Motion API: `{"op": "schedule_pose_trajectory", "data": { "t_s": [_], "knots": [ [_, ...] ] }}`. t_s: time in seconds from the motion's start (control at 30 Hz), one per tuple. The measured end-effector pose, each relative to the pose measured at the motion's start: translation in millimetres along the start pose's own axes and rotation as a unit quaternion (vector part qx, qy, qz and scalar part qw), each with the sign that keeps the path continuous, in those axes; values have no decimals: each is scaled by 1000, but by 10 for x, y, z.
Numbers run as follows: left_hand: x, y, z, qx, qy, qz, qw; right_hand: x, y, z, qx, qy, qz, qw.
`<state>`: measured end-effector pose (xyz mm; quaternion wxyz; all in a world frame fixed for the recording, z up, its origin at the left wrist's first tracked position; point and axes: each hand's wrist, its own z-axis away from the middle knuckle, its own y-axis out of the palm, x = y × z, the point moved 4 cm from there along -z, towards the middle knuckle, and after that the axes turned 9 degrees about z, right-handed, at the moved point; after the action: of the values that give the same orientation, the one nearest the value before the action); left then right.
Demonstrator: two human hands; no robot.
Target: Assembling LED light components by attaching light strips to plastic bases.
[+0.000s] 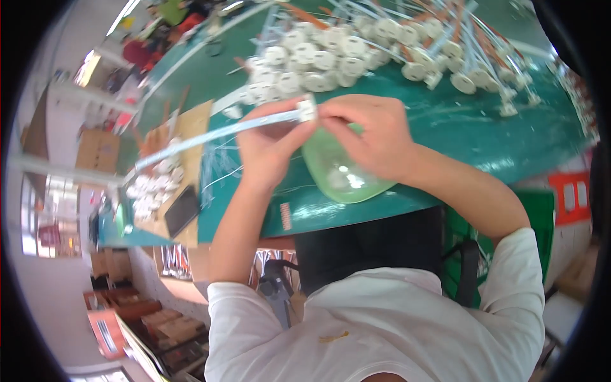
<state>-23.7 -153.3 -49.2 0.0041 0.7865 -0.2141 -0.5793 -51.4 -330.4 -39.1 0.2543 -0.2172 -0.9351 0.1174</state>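
Note:
My left hand grips a long pale blue-white strip near its end, where a small white socket piece sits. My right hand pinches that white piece from the other side. The strip runs away to the left over the green table. Both hands hover above a light green plastic bowl at the table's near edge.
A heap of round white sockets with wires lies at the back of the table. More white parts and a dark phone rest on a cardboard sheet at left. People in red and green sit far back left.

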Motion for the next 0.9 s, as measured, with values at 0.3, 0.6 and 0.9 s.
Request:
{"op": "schedule_pose_trajectory", "data": {
  "t_s": [0.3, 0.6, 0.9],
  "knots": [
    [-1434, -1434, -126, -159, -39, -385, 908, -251, -223, -97, 24, 86, -3, 996],
    [-2386, -3132, 507, -359, -127, -702, 601, 22, -108, -61, 145, -81, 64, 984],
    [-1689, -2009, -47, -185, -91, -845, 493, -19, -69, -40, 157, -124, 58, 978]
  ]
}}
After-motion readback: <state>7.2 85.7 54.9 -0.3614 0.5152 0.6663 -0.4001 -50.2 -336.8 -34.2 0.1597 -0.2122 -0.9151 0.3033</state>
